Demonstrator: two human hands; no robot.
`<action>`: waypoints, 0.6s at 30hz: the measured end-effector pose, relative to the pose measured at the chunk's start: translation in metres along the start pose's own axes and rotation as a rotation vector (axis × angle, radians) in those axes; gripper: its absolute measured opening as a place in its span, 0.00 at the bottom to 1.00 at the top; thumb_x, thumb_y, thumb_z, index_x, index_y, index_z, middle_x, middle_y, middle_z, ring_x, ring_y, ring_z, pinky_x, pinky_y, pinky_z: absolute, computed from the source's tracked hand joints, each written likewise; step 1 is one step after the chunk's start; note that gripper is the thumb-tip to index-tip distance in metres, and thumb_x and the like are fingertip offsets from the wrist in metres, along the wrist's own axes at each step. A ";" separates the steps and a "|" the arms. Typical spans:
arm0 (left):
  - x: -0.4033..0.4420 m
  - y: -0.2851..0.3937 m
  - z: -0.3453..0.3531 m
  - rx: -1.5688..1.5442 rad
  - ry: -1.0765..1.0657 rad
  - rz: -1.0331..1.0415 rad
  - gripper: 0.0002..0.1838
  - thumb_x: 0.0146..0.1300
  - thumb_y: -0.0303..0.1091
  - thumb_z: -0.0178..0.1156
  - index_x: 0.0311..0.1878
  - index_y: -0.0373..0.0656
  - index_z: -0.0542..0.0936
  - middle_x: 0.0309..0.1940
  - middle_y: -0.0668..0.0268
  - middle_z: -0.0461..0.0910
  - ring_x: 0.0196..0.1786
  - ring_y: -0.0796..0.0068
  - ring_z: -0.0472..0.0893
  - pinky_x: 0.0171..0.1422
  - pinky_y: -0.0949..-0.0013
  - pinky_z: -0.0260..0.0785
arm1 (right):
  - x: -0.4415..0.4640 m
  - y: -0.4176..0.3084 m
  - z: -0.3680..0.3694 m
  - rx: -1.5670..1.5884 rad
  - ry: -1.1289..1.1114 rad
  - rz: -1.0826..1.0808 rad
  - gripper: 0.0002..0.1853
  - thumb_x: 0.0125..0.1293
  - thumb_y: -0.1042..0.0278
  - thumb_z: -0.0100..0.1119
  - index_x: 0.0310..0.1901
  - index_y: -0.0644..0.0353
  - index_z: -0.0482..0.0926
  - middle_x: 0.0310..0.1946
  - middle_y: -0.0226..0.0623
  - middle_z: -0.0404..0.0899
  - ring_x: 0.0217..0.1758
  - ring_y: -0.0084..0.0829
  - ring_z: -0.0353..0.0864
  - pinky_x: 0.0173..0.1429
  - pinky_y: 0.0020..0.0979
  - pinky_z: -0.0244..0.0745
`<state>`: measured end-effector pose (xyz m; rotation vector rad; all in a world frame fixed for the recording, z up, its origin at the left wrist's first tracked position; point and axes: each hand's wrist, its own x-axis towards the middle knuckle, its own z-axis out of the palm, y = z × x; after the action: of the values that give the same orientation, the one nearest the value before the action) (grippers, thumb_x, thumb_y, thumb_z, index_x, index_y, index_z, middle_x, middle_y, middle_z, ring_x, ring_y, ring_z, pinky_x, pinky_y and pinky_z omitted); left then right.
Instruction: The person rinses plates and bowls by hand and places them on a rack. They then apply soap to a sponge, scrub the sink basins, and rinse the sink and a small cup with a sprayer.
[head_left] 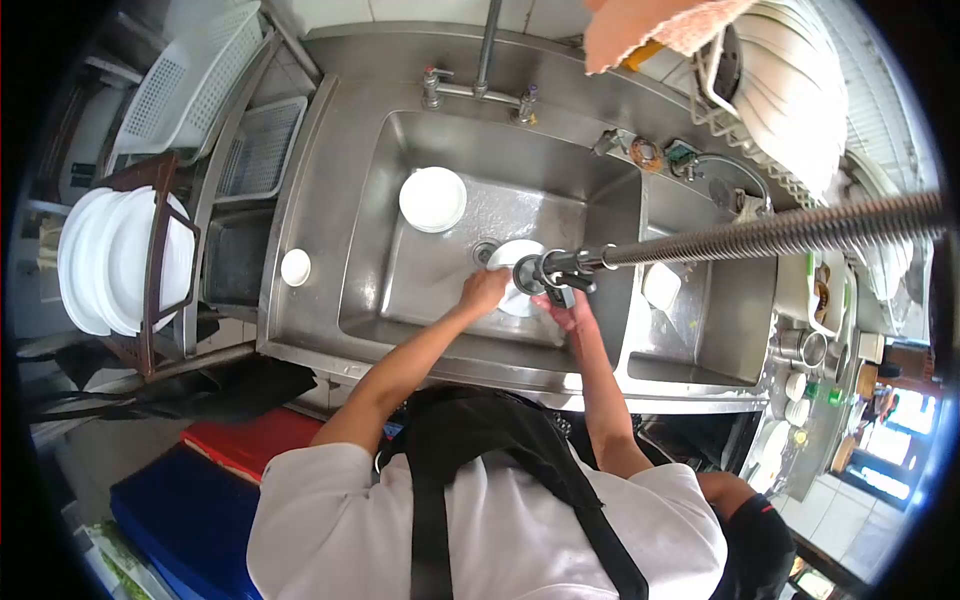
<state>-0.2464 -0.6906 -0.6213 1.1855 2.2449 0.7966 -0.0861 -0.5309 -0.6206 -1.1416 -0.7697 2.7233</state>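
A white plate (519, 303) is held over the floor of the large sink basin, near the drain. My left hand (485, 291) grips its left edge with closed fingers. At the plate's lower right edge is my right hand (568, 314), its fingers curled against the rim and partly hidden. A metal spray head (527, 275) on a coiled hose hangs in front of the plate and covers part of it. To the upper left, a stack of white plates or bowls (433, 200) sits in the same basin.
A smaller basin on the right holds a white dish (661, 287). A small white bowl (295, 267) stands on the left ledge. White plates (125, 262) fill a brown rack at left. The coiled hose (780, 230) crosses the right side. Another person's arm (725, 490) shows behind my right shoulder.
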 end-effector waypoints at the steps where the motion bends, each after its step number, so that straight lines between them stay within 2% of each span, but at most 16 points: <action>1: 0.019 -0.025 0.022 -0.169 0.081 -0.095 0.19 0.71 0.46 0.47 0.38 0.40 0.79 0.34 0.49 0.82 0.40 0.46 0.82 0.44 0.49 0.72 | -0.004 -0.007 0.005 -0.062 0.139 -0.009 0.28 0.70 0.43 0.47 0.57 0.62 0.71 0.52 0.44 0.77 0.49 0.45 0.80 0.55 0.44 0.80; 2: 0.027 -0.038 0.034 -0.285 0.209 -0.109 0.23 0.72 0.50 0.46 0.38 0.38 0.79 0.36 0.46 0.81 0.43 0.44 0.79 0.46 0.48 0.69 | 0.016 -0.002 -0.028 -0.119 0.129 -0.049 0.28 0.68 0.42 0.50 0.55 0.60 0.72 0.50 0.43 0.77 0.48 0.43 0.80 0.53 0.42 0.80; 3: 0.027 -0.045 0.044 -0.293 0.222 -0.122 0.23 0.72 0.50 0.46 0.38 0.38 0.79 0.36 0.46 0.81 0.43 0.44 0.79 0.46 0.48 0.69 | 0.030 0.002 -0.052 -0.090 0.118 -0.052 0.27 0.66 0.42 0.53 0.54 0.58 0.73 0.49 0.41 0.78 0.47 0.41 0.80 0.52 0.41 0.79; 5: 0.019 -0.052 0.060 -0.409 0.143 -0.459 0.25 0.71 0.52 0.47 0.40 0.36 0.79 0.34 0.52 0.82 0.38 0.52 0.81 0.43 0.53 0.69 | 0.057 0.009 -0.100 -0.031 0.095 -0.059 0.24 0.63 0.43 0.59 0.50 0.55 0.75 0.45 0.37 0.78 0.47 0.36 0.80 0.52 0.39 0.78; 7: -0.011 -0.039 0.048 -0.719 0.055 -0.655 0.26 0.70 0.54 0.51 0.43 0.35 0.80 0.32 0.60 0.81 0.35 0.64 0.80 0.41 0.60 0.70 | 0.061 0.004 -0.120 -0.030 0.063 -0.050 0.25 0.62 0.44 0.60 0.52 0.55 0.74 0.47 0.38 0.77 0.49 0.37 0.79 0.53 0.39 0.77; 8: -0.025 -0.039 0.061 -1.079 0.247 -0.663 0.24 0.68 0.53 0.54 0.44 0.37 0.80 0.30 0.67 0.80 0.34 0.73 0.77 0.39 0.64 0.70 | 0.062 -0.005 -0.116 -0.066 0.057 -0.038 0.26 0.62 0.44 0.60 0.53 0.55 0.73 0.48 0.39 0.77 0.50 0.37 0.78 0.54 0.39 0.76; 9: -0.034 -0.017 0.025 -1.183 0.226 -0.927 0.21 0.70 0.47 0.53 0.48 0.36 0.79 0.33 0.66 0.80 0.35 0.73 0.79 0.36 0.65 0.72 | 0.067 -0.014 -0.117 -0.120 0.057 -0.026 0.27 0.62 0.44 0.61 0.54 0.54 0.72 0.49 0.39 0.76 0.51 0.37 0.78 0.55 0.39 0.75; 10: -0.044 -0.024 0.030 -1.359 0.407 -0.915 0.21 0.69 0.51 0.54 0.46 0.39 0.80 0.33 0.67 0.80 0.34 0.76 0.77 0.34 0.68 0.70 | 0.079 -0.020 -0.117 -0.185 0.060 -0.012 0.28 0.61 0.44 0.61 0.56 0.54 0.71 0.49 0.39 0.76 0.51 0.37 0.77 0.55 0.39 0.75; 12: -0.074 -0.049 0.017 -1.346 0.340 -0.844 0.20 0.70 0.48 0.54 0.51 0.39 0.77 0.41 0.67 0.80 0.39 0.78 0.77 0.36 0.70 0.71 | 0.108 -0.035 -0.106 -0.375 0.083 0.016 0.29 0.60 0.45 0.62 0.58 0.54 0.70 0.51 0.40 0.75 0.53 0.38 0.76 0.57 0.39 0.74; 14: -0.099 -0.040 -0.024 -1.403 0.493 -0.756 0.19 0.71 0.45 0.53 0.52 0.39 0.77 0.42 0.67 0.81 0.40 0.78 0.79 0.39 0.71 0.72 | 0.150 -0.037 -0.109 -0.622 0.131 0.024 0.32 0.60 0.45 0.63 0.60 0.53 0.68 0.52 0.41 0.75 0.55 0.38 0.75 0.58 0.39 0.73; 16: -0.124 -0.024 -0.087 -1.204 0.443 -0.856 0.18 0.72 0.43 0.53 0.55 0.38 0.76 0.44 0.66 0.81 0.42 0.77 0.81 0.42 0.71 0.74 | 0.193 -0.025 -0.118 -0.933 0.183 -0.002 0.34 0.59 0.46 0.64 0.62 0.53 0.66 0.54 0.42 0.74 0.57 0.39 0.74 0.60 0.39 0.72; 17: -0.134 -0.055 -0.072 -1.305 0.475 -0.772 0.19 0.72 0.41 0.53 0.56 0.36 0.76 0.45 0.64 0.82 0.45 0.74 0.81 0.47 0.68 0.76 | 0.211 -0.019 -0.127 -1.093 0.205 -0.026 0.35 0.59 0.46 0.65 0.63 0.53 0.65 0.55 0.42 0.73 0.58 0.39 0.74 0.60 0.38 0.71; 18: -0.134 -0.031 -0.118 -1.264 0.502 -0.839 0.19 0.72 0.40 0.53 0.55 0.34 0.75 0.44 0.63 0.82 0.46 0.73 0.82 0.51 0.66 0.78 | 0.229 -0.006 -0.135 -1.236 0.213 -0.040 0.36 0.58 0.47 0.65 0.64 0.53 0.64 0.56 0.43 0.73 0.59 0.39 0.73 0.61 0.38 0.71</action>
<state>-0.2712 -0.8505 -0.5390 -0.5397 1.6246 1.7609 -0.1581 -0.4084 -0.8454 -1.4252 -2.4917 1.8563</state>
